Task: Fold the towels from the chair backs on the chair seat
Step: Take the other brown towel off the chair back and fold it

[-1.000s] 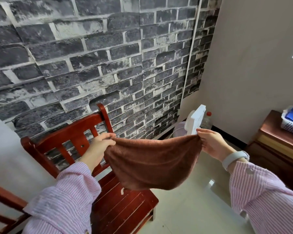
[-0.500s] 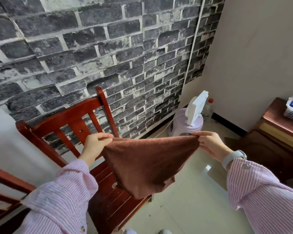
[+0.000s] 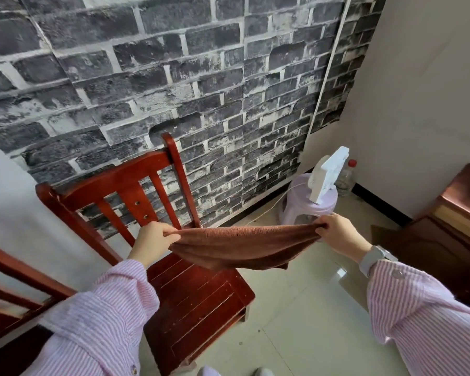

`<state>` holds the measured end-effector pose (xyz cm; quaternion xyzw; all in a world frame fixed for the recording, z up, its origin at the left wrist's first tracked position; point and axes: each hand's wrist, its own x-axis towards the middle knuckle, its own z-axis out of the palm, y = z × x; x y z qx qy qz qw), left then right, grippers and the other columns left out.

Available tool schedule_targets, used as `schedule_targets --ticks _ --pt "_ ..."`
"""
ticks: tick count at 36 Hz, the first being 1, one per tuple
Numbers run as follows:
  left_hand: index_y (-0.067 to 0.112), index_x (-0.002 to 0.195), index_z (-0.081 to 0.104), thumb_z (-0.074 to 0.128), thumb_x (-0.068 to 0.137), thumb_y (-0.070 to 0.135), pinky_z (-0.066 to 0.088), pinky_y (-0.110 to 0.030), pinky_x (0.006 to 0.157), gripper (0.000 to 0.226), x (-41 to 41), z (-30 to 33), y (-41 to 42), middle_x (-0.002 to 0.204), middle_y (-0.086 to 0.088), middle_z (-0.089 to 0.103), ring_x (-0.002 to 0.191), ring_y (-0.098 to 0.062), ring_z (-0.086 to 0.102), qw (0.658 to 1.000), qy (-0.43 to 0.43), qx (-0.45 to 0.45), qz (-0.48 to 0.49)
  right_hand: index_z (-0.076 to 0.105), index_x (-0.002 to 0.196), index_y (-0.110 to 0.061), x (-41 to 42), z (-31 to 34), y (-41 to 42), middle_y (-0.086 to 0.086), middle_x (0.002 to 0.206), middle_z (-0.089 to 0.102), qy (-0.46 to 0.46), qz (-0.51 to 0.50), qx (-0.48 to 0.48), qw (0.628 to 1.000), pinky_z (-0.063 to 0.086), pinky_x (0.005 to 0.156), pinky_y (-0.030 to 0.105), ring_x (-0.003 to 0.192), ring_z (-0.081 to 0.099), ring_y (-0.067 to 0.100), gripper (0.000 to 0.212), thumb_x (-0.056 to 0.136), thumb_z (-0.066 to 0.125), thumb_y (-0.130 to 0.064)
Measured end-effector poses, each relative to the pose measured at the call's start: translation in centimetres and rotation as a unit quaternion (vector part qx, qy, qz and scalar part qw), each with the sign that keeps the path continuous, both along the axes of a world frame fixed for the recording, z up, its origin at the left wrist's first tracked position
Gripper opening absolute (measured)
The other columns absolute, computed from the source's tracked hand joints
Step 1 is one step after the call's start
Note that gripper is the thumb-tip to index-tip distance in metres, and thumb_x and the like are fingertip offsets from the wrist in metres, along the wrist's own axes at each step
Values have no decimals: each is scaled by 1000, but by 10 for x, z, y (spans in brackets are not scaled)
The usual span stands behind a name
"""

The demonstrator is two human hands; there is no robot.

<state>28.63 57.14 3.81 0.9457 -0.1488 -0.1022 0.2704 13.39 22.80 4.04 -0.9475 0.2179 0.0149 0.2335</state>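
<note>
A brown towel (image 3: 242,246) is stretched between my two hands in the air, sagging in the middle above the front right part of the red wooden chair seat (image 3: 198,299). My left hand (image 3: 154,240) pinches its left corner in front of the chair back (image 3: 120,183). My right hand (image 3: 339,233) pinches the right corner out over the floor. The towel hangs folded, its lower edge just above the seat. The chair back is bare.
A second red wooden chair (image 3: 8,289) shows at the left edge. A lilac plastic stool (image 3: 310,204) carrying a white fan (image 3: 327,179) stands by the brick-patterned wall, with a bottle (image 3: 346,177) behind it. A brown cabinet (image 3: 451,226) stands at right. Pale tiled floor (image 3: 310,321) lies below.
Both hands have lowered the towel toward the seat and pulled it tauter, so it hangs shorter. The view has tilted down.
</note>
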Motion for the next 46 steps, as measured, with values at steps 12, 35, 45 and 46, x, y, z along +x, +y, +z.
schedule_targets --ticks 12,35,45,46 --pt "8 100 68 56 90 22 44 -26 69 21 -5 -35 26 88 0 59 73 -13 56 994 -29 46 98 64 91 1 40 -32 10 14 96 57 18 -18 14 1000 43 79 35 89 55 31 16 86 58 -13" --pt "11 105 66 49 92 10 46 -33 75 21 28 -106 131 106 -5 65 89 -29 63 981 -58 27 184 57 90 -10 149 -116 115 11 80 64 -22 -30 196 980 45 70 28 73 60 24 18 89 44 2" --pt "23 106 67 48 92 17 41 -28 74 24 -34 -245 144 114 6 65 98 -23 62 963 168 167 127 65 98 -1 77 -255 132 17 91 68 204 -24 158 966 31 66 23 85 59 33 19 85 51 4" --pt "24 106 67 48 92 17 43 -29 75 25 -42 -260 145 113 6 65 98 -23 62 958 193 178 117 65 97 2 69 -265 135 17 88 67 221 -26 165 961 28 63 20 80 57 30 19 84 51 5"
